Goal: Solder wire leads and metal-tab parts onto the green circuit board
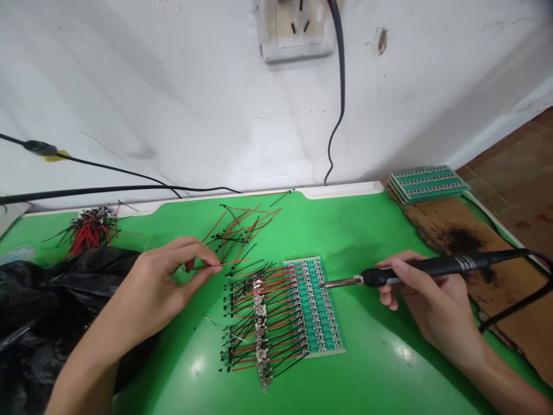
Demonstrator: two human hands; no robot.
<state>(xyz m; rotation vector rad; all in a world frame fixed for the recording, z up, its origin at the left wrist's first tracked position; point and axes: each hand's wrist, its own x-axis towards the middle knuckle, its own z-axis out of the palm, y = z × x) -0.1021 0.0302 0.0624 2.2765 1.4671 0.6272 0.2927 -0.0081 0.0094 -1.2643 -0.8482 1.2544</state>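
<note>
My left hand [177,279] pinches a thin red wire [235,263] between thumb and fingertips, left of the loose wires. In my right hand [425,300] is a black-handled soldering iron [406,272], its metal tip over the right part of a green circuit board [319,311]. I cannot tell whether the tip touches the board. Red and black wires [280,317] run leftward from the board's left edge in a row. Across them lies a silvery, lumpy metal strip [260,323]. More loose red and black wires [242,227] are scattered behind my left fingertips.
A bundle of red and black wires [91,227] lies at the far left, behind a black plastic bag [26,323]. Stacked circuit boards [427,181] rest on a scorched brown board [458,230] at the right. A wall socket [298,34] and black cables [339,75] are at the back.
</note>
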